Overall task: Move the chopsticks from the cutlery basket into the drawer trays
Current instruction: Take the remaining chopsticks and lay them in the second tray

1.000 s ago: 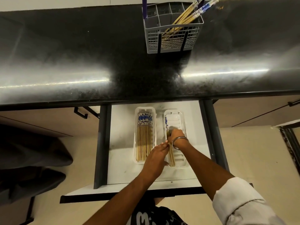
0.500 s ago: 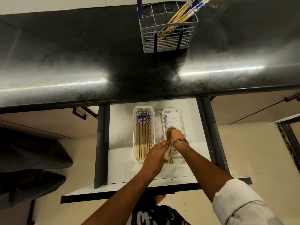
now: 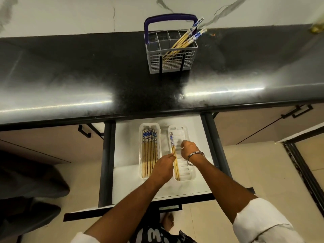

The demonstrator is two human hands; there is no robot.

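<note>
so the remaining chopsticks sit in the cutlery basket up on the desk, leaning up-right, straight ahead of both hands, left hand touching the pair in the right tray, right hand loosely curled, holding nothing, slightly nearer I'd say

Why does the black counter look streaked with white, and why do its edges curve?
Head view: the white streaks are glare from lamps on the glossy counter, either side of the basket; the curving edges come from wide-angle distortion; the drawer is evenly lit, and both hands look slightly soft.
</note>
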